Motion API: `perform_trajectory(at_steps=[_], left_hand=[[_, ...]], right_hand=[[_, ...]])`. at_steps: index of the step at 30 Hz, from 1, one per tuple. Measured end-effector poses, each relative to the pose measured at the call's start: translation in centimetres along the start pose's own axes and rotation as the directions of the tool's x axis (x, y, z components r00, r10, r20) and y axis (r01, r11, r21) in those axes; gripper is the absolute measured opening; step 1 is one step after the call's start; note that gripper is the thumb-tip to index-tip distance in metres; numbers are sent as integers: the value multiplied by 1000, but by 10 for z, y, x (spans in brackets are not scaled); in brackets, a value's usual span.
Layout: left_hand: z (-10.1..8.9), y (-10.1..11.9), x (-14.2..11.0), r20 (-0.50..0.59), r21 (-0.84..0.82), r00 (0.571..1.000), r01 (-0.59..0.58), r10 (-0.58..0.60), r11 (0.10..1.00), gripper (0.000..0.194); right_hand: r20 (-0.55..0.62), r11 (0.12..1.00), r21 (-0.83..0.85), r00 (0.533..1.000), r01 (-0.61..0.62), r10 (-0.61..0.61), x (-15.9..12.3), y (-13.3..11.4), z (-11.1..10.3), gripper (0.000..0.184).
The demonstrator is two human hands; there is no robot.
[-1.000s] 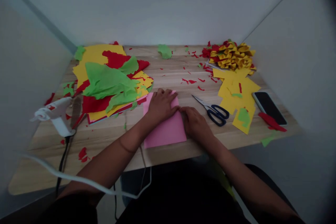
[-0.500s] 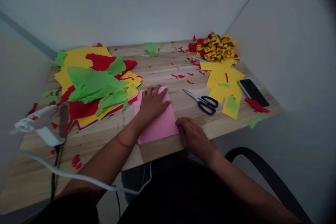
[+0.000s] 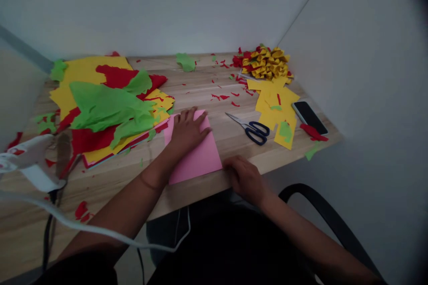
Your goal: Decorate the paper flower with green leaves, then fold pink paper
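Note:
A folded pink paper sheet (image 3: 200,158) lies on the wooden table (image 3: 207,89) near its front edge. My left hand (image 3: 187,131) rests flat on the sheet's upper part, fingers spread, pressing it down. My right hand (image 3: 242,176) sits at the sheet's lower right corner by the table edge, its fingers curled against the paper's edge. Black-handled scissors (image 3: 250,127) lie just to the right of the sheet.
A pile of yellow, red and green paper (image 3: 103,102) covers the left side. A white glue gun (image 3: 30,162) with its cable stands at the far left. Folded yellow and red paper pieces (image 3: 264,64), yellow offcuts (image 3: 276,100) and a phone (image 3: 307,116) lie at the right. A chair arm (image 3: 327,216) shows below.
My right hand has slid down the pink sheet's right edge from its middle to the lower corner. The left hand stays pressed on the sheet. The view has shifted rightward.

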State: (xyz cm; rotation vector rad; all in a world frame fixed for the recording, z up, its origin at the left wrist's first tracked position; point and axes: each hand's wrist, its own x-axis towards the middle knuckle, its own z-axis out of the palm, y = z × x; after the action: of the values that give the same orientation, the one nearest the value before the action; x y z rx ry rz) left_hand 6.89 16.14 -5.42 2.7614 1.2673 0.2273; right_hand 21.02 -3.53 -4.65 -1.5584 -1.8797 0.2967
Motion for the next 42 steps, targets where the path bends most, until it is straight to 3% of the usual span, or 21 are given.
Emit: perform_trajectory(at_steps=[5,10,14,24,35,42], left_hand=[[2,-2,1,-20,-25,1000,11,-12,1000,63],[4,-3,1,-38,-53,999,15,-17,998,61],[6,-3,1,-58,-67,998,26,-30,997,56],[5,-2,0,-64,-78,997,29,-34,997,54],[7,-4,0,-29,-71,999,20,-22,997,62],[6,-4,-1,31,-31,999,-11,12,999,65]], right_hand=[[-97,987,37,982,-158,161,60,30,17,40],[-122,993,-55,988,-103,96,132,61,47,36],[-131,987,-110,986,-120,105,156,68,56,26],[-94,980,-154,989,-126,113,148,63,50,27],[-87,986,-123,991,-111,101,88,37,36,39],[-70,984,-124,990,-127,119,76,35,33,42]])
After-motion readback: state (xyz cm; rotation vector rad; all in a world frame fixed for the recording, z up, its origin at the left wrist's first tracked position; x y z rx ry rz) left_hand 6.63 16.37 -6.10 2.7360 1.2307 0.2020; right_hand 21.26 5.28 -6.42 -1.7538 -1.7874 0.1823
